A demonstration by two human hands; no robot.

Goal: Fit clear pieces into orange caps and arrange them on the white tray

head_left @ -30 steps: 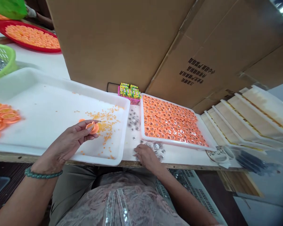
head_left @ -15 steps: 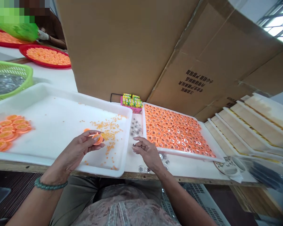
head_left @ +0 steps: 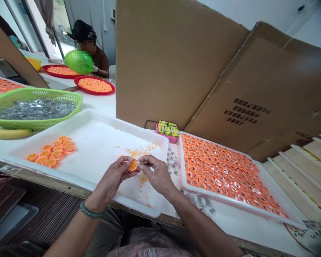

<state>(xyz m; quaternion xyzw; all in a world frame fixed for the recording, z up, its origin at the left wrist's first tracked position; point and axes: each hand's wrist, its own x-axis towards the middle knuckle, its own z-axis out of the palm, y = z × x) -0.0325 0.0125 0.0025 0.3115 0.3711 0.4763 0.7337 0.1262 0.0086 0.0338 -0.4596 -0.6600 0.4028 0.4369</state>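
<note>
Over the right part of a white tray (head_left: 96, 175), my left hand (head_left: 113, 178) grips a small round orange cup-like piece (head_left: 133, 165) by its rim. Its face is turned up, with an orange-slice look inside. My right hand (head_left: 157, 175) meets it from the right, thumb and finger pinched at the piece's edge; whatever lies between those fingertips is too small to make out. Beneath both hands, tiny orange bits (head_left: 143, 182) are scattered on the tray floor. A cluster of similar orange pieces (head_left: 53, 151) lies at the tray's left.
To the right, another white tray (head_left: 186, 185) holds rows of orange pieces. Small clear parts (head_left: 172, 160) lie between the trays. A pink basket (head_left: 172, 139) of yellow packets stands behind. Left are a green basket (head_left: 42, 123) and a banana (head_left: 10, 132). A tall cardboard sheet (head_left: 163, 71) blocks the back. A co-worker sits beyond.
My right hand has moved left from beside the tray to the orange piece in my left hand. The view has swung left, showing more of the green basket and the co-worker.
</note>
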